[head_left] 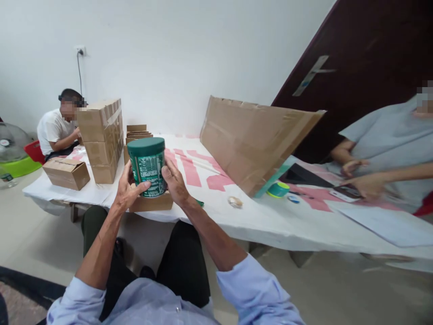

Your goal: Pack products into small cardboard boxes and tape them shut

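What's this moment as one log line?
left hand: holding tub | right hand: holding tub | lid: on | table: stacked boxes

I have the green cylindrical tub [148, 168] between my left hand [126, 192] and my right hand [176, 184], above a brown cardboard box [152, 204] at the near edge of the white-covered tabletop [213, 208]. To my left stands a tall stack of brown cardboard boxes [101, 142], with a single brown cardboard carton [66, 173] farther left. To my right is a large brown cardboard panel [255, 142]; a round teal-and-yellow object [278, 189] sits beside its near end.
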Action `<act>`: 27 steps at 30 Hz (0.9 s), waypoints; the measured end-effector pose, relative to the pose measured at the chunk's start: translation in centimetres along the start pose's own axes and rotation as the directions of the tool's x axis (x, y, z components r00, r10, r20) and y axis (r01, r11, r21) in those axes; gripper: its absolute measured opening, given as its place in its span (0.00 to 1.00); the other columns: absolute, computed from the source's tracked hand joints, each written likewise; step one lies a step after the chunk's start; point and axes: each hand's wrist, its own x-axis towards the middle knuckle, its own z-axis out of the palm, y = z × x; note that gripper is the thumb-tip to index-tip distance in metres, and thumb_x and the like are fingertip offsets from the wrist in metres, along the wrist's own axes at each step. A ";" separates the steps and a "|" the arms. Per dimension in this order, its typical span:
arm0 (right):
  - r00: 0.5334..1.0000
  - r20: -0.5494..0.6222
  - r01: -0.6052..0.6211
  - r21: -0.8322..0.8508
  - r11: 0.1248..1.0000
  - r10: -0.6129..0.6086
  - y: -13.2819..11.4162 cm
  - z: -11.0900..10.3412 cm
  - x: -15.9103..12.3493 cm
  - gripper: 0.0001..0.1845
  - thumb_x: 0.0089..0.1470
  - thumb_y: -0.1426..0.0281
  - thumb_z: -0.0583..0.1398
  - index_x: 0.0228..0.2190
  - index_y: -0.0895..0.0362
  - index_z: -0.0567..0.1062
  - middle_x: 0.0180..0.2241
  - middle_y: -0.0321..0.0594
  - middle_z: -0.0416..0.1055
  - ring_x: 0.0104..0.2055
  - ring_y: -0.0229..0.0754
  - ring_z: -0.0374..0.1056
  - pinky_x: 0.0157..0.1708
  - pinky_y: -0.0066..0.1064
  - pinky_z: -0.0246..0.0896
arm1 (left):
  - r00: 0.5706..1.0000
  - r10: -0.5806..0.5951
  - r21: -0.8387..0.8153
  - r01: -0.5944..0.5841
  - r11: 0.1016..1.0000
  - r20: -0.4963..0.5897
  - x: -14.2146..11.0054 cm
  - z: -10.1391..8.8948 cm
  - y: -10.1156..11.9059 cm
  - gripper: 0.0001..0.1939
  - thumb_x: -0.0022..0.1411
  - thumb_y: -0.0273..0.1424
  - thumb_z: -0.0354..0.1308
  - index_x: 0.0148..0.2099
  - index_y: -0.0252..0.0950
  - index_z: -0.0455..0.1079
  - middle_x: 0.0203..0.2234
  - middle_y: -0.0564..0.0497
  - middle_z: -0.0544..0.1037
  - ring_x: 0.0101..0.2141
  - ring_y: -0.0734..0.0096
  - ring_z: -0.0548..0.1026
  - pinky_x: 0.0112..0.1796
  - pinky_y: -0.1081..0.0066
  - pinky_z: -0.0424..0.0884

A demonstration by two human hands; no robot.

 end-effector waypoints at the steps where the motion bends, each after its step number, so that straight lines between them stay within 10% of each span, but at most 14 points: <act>1: 1.000 -0.005 0.016 -0.014 1.000 -0.016 0.1 0.3 0.1 0.49 0.61 0.34 0.58 0.71 0.51 0.65 0.69 0.46 0.68 0.74 0.56 0.61 0.73 0.49 0.58 | 0.999 0.016 -0.002 -0.016 1.000 -0.031 0.5 0.0 0.2 0.51 0.56 0.54 0.74 0.74 0.40 0.59 0.64 0.39 0.76 0.64 0.42 0.75 0.64 0.49 0.73; 14: 0.935 -0.100 -0.340 0.022 0.940 0.340 8.6 1.8 0.7 0.45 0.62 0.35 0.53 0.64 0.55 0.71 0.58 0.49 0.78 0.62 0.52 0.74 0.63 0.46 0.71 | 0.954 -0.283 0.048 0.289 0.956 -0.101 2.6 -1.1 -5.6 0.39 0.56 0.57 0.72 0.59 0.37 0.72 0.53 0.41 0.82 0.52 0.50 0.81 0.55 0.53 0.79; 27: 0.953 -0.099 -0.292 -0.060 0.955 0.285 6.9 1.3 1.6 0.45 0.66 0.36 0.50 0.66 0.55 0.68 0.59 0.50 0.77 0.60 0.52 0.74 0.63 0.45 0.71 | 0.954 -0.292 0.054 0.296 0.954 -0.070 3.8 -1.2 -4.9 0.41 0.55 0.57 0.72 0.62 0.38 0.72 0.53 0.40 0.82 0.51 0.47 0.82 0.54 0.47 0.80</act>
